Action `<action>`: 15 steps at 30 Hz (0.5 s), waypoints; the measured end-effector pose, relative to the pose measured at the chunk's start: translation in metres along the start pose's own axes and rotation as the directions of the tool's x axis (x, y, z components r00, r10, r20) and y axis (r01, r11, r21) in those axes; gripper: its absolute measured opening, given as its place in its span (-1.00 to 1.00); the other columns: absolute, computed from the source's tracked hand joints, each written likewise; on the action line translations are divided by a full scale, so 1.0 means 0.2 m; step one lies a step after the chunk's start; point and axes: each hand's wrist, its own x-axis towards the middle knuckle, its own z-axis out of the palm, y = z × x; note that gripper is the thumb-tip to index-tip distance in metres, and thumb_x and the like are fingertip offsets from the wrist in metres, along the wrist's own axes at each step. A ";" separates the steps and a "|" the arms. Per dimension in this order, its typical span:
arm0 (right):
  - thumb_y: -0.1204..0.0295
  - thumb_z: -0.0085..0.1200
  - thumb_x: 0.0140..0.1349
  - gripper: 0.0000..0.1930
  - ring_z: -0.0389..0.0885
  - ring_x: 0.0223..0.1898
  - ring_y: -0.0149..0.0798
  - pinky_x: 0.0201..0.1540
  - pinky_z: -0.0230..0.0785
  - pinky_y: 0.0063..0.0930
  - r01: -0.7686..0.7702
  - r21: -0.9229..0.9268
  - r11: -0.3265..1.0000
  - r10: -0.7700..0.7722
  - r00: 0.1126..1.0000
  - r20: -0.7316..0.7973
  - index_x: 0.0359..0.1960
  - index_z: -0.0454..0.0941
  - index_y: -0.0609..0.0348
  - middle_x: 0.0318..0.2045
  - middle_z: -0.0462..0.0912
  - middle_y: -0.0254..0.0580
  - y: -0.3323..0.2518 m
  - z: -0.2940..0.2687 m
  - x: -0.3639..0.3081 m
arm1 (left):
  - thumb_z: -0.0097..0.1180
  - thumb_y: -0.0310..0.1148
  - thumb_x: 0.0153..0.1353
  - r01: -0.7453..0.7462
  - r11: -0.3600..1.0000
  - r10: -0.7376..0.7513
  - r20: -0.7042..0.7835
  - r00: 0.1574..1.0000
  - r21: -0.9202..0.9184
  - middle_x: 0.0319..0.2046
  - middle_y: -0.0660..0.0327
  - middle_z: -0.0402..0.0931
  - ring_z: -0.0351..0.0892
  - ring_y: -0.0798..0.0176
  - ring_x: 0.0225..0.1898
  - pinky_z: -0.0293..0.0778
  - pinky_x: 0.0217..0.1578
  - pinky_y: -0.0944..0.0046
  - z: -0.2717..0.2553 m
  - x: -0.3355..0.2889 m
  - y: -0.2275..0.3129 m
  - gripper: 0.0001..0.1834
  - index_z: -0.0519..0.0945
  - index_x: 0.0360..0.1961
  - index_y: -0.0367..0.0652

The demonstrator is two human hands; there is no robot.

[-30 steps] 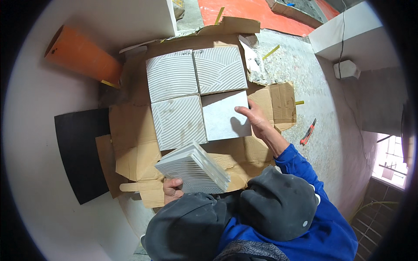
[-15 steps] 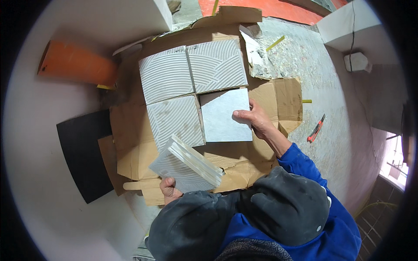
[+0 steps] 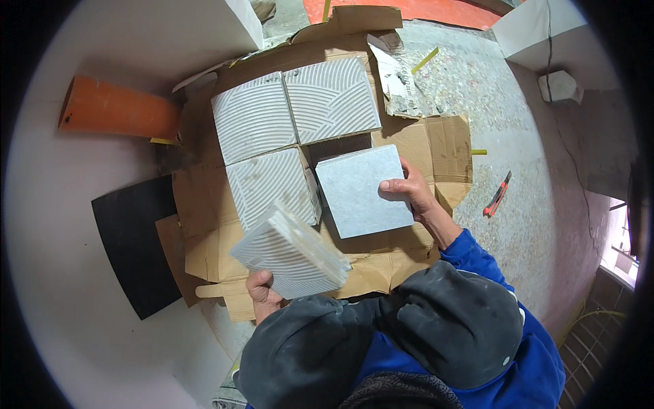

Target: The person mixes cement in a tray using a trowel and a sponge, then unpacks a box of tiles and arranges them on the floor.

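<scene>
My left hand [image 3: 264,292] grips a tilted stack of ridged tiles [image 3: 289,259], with several edges showing on its right side, close above my knees. With the thumb on top, my right hand [image 3: 417,193] holds a pale square stack of smooth-faced tiles [image 3: 364,191] by its right edge. Its fingers underneath are hidden. Beyond my hands, several tiles lie with their combed, ridged faces up: a far left tile [image 3: 253,117], a far right tile [image 3: 334,99] and a near left tile [image 3: 269,185]. A dark gap shows behind the right-hand stack.
Opened cardboard [image 3: 443,153] lies under the tiles. A red utility knife [image 3: 497,194] rests on the speckled floor [image 3: 470,88] at right. An orange pipe [image 3: 119,105] and a black panel [image 3: 136,245] stand by the left wall. Yellow strips [image 3: 425,60] lie about.
My right hand has drawn the smooth-faced tiles toward me and rightward, turning them slightly and uncovering the gap behind. The left-hand stack has shifted only slightly.
</scene>
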 end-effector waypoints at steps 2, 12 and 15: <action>0.33 0.40 -0.12 -0.19 0.60 -0.04 -0.23 0.09 0.44 -0.34 -0.017 0.022 1.000 0.017 1.000 -0.018 0.24 0.38 0.31 -0.02 0.59 -0.08 0.03 0.01 0.00 | 0.19 -0.64 -0.10 0.001 0.996 0.006 -0.065 0.998 0.095 0.15 -0.08 0.50 0.52 -0.15 0.16 0.38 0.26 -0.19 0.07 0.02 -0.03 -0.20 0.34 0.30 -0.32; 0.31 0.38 -0.01 -0.23 0.62 -0.02 -0.19 0.06 0.52 -0.28 -0.042 0.216 0.976 0.053 0.998 -0.045 0.26 0.33 0.32 0.00 0.58 -0.04 0.15 -0.09 -0.09 | 0.41 -0.49 -0.15 0.128 0.760 -0.080 -0.103 0.991 0.637 0.04 0.01 0.57 0.58 0.09 0.06 0.45 0.14 0.13 0.40 0.21 -0.17 -0.18 0.39 0.23 -0.42; 0.33 0.35 0.08 -0.27 0.62 -0.01 -0.21 0.06 0.52 -0.28 -0.029 0.293 0.956 0.047 0.997 -0.055 0.27 0.31 0.33 0.01 0.58 -0.05 0.19 -0.16 -0.10 | 0.47 -0.45 -0.13 0.165 0.692 -0.116 -0.117 0.986 0.703 0.02 0.03 0.57 0.59 0.12 0.04 0.47 0.12 0.15 0.47 0.29 -0.25 -0.17 0.39 0.22 -0.40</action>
